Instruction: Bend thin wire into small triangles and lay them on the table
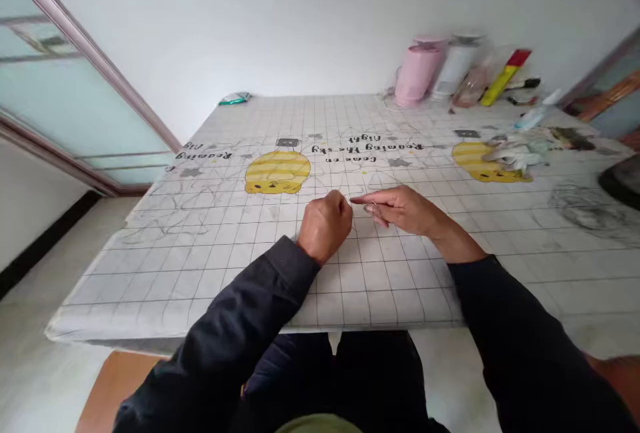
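Left hand: fist (326,223) at the middle of the cloth, fingers curled together; cannot tell whether anything is inside.
Right hand: just right of the fist (410,209), palm side partly hidden. Forefinger straight, its tip near the fist; lower fingers bent, apart from the forefinger.
Thin item: a fine piece (373,205) at the right hand's bent fingers; too small to identify, grip on it cannot be told.
Cloth: white with dark grid lines (215,273), covers the table. Prints include dark lettering and 2 yellow bears, 1 left of centre (277,171), 1 to the right (475,161).
Far left: green and white packet (235,98) flat at the cloth's far edge.
Far right: pink container (417,76) and white container (455,69), both by the wall; then a clear bottle (470,89) and a yellow and red box (505,78), tilted.
Right side: clear tube (537,113) beyond a crumpled pale heap (517,153), which partly covers the right bear. Nearer, a dark tangle (590,209) beside a dark object (623,179), cut off by the view.
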Demonstrator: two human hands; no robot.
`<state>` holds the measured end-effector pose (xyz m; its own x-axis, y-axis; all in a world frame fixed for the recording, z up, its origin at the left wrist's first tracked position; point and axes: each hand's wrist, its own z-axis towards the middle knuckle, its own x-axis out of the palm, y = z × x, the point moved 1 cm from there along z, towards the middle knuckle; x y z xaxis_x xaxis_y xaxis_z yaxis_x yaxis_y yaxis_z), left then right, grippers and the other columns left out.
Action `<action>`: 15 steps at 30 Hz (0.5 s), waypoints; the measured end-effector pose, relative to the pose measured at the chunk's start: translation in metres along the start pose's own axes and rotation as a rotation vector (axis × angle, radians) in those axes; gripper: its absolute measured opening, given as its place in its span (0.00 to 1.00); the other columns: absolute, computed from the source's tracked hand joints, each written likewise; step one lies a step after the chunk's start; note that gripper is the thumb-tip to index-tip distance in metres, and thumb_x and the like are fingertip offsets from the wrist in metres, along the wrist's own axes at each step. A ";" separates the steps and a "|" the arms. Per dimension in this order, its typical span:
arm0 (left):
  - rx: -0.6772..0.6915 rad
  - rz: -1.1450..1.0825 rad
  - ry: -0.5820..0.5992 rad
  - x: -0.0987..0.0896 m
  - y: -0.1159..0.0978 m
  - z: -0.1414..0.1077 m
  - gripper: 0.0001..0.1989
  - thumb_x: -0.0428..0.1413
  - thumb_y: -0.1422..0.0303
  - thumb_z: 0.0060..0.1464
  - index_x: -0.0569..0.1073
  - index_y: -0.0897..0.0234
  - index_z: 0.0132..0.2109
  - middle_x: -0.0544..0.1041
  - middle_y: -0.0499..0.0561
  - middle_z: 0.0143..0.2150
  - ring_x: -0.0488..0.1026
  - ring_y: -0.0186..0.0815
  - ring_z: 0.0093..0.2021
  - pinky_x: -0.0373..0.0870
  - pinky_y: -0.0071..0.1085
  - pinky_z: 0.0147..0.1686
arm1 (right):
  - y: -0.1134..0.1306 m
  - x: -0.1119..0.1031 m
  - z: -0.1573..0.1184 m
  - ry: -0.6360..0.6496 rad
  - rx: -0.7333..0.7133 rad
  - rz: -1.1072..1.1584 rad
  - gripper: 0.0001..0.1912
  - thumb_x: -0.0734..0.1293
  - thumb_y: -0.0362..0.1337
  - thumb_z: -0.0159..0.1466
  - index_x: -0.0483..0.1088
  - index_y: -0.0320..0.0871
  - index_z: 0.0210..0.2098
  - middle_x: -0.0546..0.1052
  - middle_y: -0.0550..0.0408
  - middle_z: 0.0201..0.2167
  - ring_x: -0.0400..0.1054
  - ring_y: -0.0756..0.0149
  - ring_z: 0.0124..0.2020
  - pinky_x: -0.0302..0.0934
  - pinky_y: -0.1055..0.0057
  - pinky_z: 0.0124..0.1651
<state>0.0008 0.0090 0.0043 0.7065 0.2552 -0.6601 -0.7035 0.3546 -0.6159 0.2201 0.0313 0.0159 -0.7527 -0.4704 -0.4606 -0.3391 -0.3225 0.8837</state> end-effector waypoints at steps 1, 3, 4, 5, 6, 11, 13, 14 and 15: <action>-0.010 -0.022 0.006 0.000 0.000 -0.001 0.14 0.55 0.73 0.64 0.66 0.59 0.29 0.73 0.48 0.23 0.72 0.36 0.24 0.61 0.33 0.30 | 0.001 0.000 0.000 0.012 -0.004 0.000 0.20 0.66 0.46 0.78 0.82 0.46 0.63 0.74 0.62 0.23 0.68 0.67 0.27 0.62 0.66 0.33; -0.030 -0.062 0.005 -0.001 -0.001 -0.001 0.14 0.55 0.73 0.65 0.67 0.59 0.30 0.74 0.48 0.23 0.74 0.36 0.24 0.63 0.32 0.30 | 0.003 0.000 -0.001 0.012 -0.014 0.018 0.20 0.67 0.46 0.78 0.81 0.47 0.64 0.75 0.61 0.24 0.70 0.66 0.27 0.63 0.66 0.34; -0.040 -0.079 -0.001 -0.001 0.000 -0.001 0.13 0.56 0.72 0.65 0.67 0.59 0.30 0.74 0.48 0.23 0.75 0.36 0.25 0.63 0.32 0.30 | 0.004 -0.001 -0.001 0.001 -0.021 0.037 0.21 0.67 0.46 0.78 0.80 0.47 0.64 0.76 0.60 0.25 0.71 0.66 0.28 0.65 0.65 0.34; -0.048 -0.097 -0.014 -0.002 0.000 0.000 0.13 0.56 0.72 0.65 0.68 0.59 0.30 0.74 0.48 0.23 0.76 0.36 0.26 0.64 0.31 0.29 | 0.005 -0.003 -0.001 -0.015 -0.028 0.066 0.22 0.67 0.47 0.78 0.79 0.48 0.66 0.78 0.59 0.27 0.73 0.65 0.30 0.66 0.65 0.36; -0.057 -0.111 -0.030 -0.003 0.000 0.001 0.13 0.56 0.71 0.66 0.69 0.59 0.31 0.75 0.48 0.24 0.77 0.37 0.26 0.64 0.31 0.29 | 0.006 -0.005 -0.001 -0.042 -0.037 0.100 0.22 0.68 0.47 0.78 0.78 0.48 0.67 0.80 0.58 0.29 0.74 0.63 0.32 0.68 0.64 0.38; -0.102 -0.156 -0.113 -0.010 0.001 0.006 0.12 0.58 0.71 0.65 0.70 0.59 0.31 0.75 0.48 0.25 0.81 0.39 0.30 0.66 0.30 0.30 | 0.009 -0.016 -0.003 -0.250 -0.079 0.212 0.19 0.69 0.52 0.77 0.83 0.48 0.57 0.84 0.53 0.35 0.75 0.61 0.36 0.72 0.61 0.44; -0.115 -0.182 -0.129 -0.011 0.001 0.008 0.11 0.59 0.71 0.65 0.71 0.59 0.32 0.76 0.48 0.25 0.82 0.39 0.31 0.67 0.30 0.31 | 0.010 -0.016 -0.004 -0.256 -0.070 0.207 0.20 0.68 0.54 0.77 0.85 0.47 0.50 0.84 0.52 0.35 0.75 0.62 0.35 0.71 0.62 0.42; -0.122 -0.199 -0.136 -0.011 0.001 0.008 0.10 0.59 0.71 0.65 0.72 0.59 0.33 0.76 0.48 0.26 0.82 0.39 0.31 0.68 0.30 0.32 | 0.011 -0.014 -0.004 -0.234 -0.054 0.198 0.20 0.69 0.55 0.77 0.85 0.47 0.46 0.83 0.51 0.35 0.75 0.62 0.34 0.71 0.62 0.41; -0.130 -0.218 -0.142 -0.012 0.000 0.008 0.10 0.59 0.71 0.65 0.72 0.59 0.33 0.77 0.48 0.26 0.82 0.39 0.31 0.69 0.30 0.32 | 0.011 -0.012 -0.004 -0.207 -0.031 0.185 0.20 0.71 0.56 0.75 0.85 0.46 0.42 0.83 0.51 0.34 0.75 0.63 0.33 0.71 0.63 0.39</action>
<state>-0.0071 0.0133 0.0152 0.8395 0.3120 -0.4449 -0.5312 0.2990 -0.7927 0.2277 0.0301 0.0312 -0.9004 -0.3471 -0.2622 -0.1705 -0.2731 0.9468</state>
